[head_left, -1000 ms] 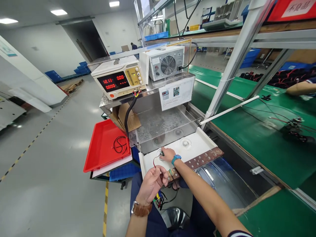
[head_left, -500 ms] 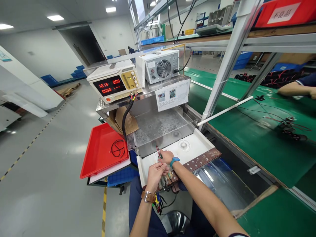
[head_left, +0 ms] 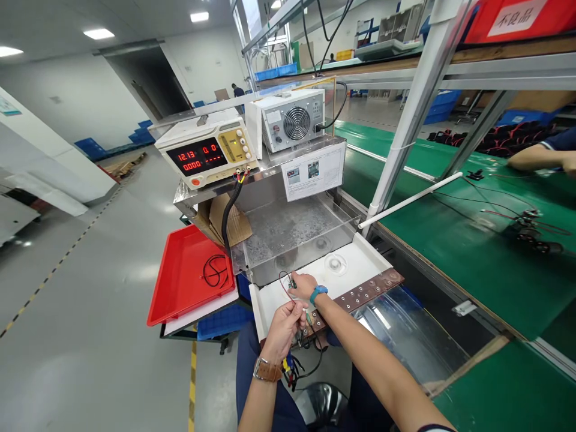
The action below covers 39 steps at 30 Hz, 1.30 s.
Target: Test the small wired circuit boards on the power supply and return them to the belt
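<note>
At the near edge of the white tray (head_left: 355, 264), just in front of the person, both hands work close together. The right hand (head_left: 304, 287), with a blue band on the wrist, is closed narrowly and presses a small dark part (head_left: 292, 281) down on the tray, probably because so light a piece needs a flat, firm base to stay in place. A thin red wire (head_left: 282, 282) rises from this part in a soft loop. The left hand (head_left: 284, 327), with a brown leather watch strap, has its fingers curled and pinched together on the lower end of the wire; I judge the tight grip suits a thread so fine and limp. Just beside the hands lies a brown copper strip (head_left: 366, 292), flat and long, with a row of round holes. The tray is smooth plastic with a raised rim. Behind it stands a clear box (head_left: 292, 231) with shiny walls and a speckled floor, and above it a cream power supply (head_left: 204, 153) shows red digits. To the left sits a glossy red tray (head_left: 180, 282) holding a coiled black cable (head_left: 215, 270). Far to the right another person's arm (head_left: 537, 157) rests on the green belt (head_left: 472, 264).
</note>
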Each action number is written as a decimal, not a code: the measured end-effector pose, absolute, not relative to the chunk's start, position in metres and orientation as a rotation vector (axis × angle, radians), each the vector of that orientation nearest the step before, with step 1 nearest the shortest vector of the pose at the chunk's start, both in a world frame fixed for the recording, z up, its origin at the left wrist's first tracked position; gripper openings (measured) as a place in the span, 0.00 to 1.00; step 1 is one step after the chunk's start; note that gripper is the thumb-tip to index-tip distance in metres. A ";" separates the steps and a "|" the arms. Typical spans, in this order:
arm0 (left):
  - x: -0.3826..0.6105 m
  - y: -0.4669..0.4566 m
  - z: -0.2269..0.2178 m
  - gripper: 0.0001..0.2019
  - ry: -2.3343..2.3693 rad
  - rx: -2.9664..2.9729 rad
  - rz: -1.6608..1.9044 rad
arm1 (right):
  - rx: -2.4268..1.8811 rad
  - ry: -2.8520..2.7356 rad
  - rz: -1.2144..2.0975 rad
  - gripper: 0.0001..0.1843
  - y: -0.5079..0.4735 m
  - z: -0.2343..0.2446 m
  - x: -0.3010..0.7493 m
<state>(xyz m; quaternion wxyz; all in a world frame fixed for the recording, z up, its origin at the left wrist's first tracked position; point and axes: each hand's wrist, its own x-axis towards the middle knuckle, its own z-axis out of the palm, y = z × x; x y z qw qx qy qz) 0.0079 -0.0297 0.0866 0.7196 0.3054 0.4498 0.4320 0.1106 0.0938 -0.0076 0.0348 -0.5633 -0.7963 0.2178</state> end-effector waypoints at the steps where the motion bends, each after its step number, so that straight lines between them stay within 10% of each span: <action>1: 0.007 -0.030 0.088 0.23 0.971 0.668 0.962 | -1.734 -2.447 0.677 0.23 0.094 -0.008 0.111; 39: 0.009 -0.005 0.031 0.15 1.867 1.774 0.417 | -1.744 -2.436 0.667 0.23 0.096 -0.012 0.110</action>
